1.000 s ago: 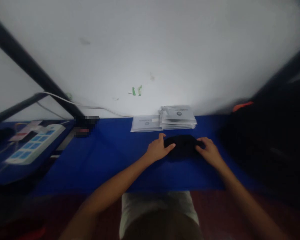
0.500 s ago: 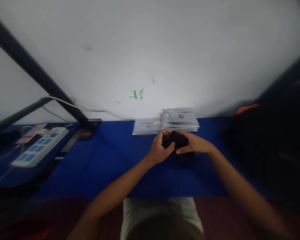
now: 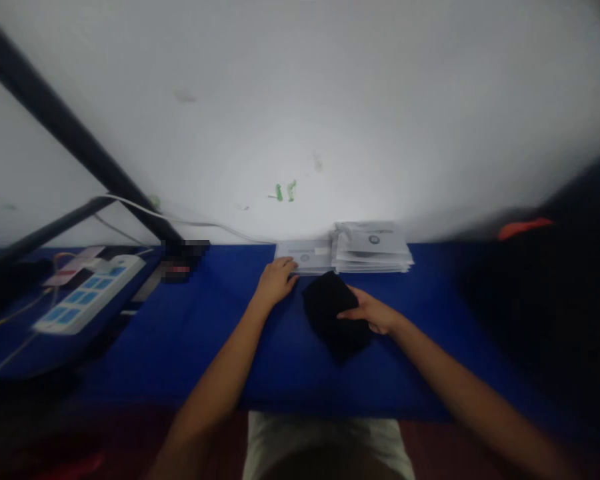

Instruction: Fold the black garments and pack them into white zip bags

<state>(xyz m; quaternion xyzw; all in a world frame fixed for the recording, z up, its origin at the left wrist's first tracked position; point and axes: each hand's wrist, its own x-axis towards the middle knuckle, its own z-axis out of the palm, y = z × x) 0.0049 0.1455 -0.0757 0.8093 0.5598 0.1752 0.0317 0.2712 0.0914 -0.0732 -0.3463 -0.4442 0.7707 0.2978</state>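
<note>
My right hand grips a folded black cloth by its right side, thumb on top and fingers partly hidden under it. The cloth hangs at a slant over the blue tabletop. My left hand reaches to the front left corner of a flat, pale plastic bag with a round printed mark. Its fingers lie over the bag's edge and the thumb stands apart. Right beside that bag is a stack of similar plastic bags, with a round dark mark on the top one.
A blue cover spreads over the table, against a white wall. At left lie a power strip with blue sockets and several cables. Dark frame bars slant down on the left. A large dark mass with an orange patch fills the right side.
My left hand has let go of the black cloth and moved left to the flat bag. My right hand keeps the cloth, which now looks larger and lies nearer to me.
</note>
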